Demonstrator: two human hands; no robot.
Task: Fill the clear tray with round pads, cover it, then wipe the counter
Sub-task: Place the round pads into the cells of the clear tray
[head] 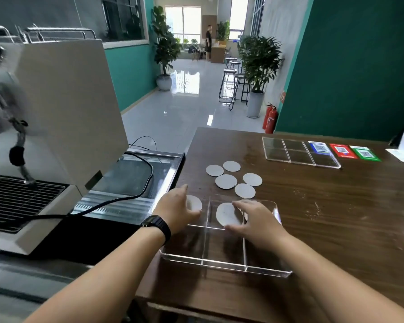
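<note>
Clear tray (pixel 224 264): six compartments, long axis running left to right, lying on the near left part of the desk (pixel 336 217); its left end is just beside the desk's left edge.
Round pads: seven seen. Two in the tray's far compartments; left hand (pixel 177 210) lies flat on the far-left pad (pixel 194 203), right hand (pixel 259 217) fingers spread on the middle pad (pixel 228 214), neither gripped. Five loose pads (pixel 226 181) lie just beyond.
Clear cover (pixel 299 153): far right, well apart.
Bare desk lies to the right.
</note>
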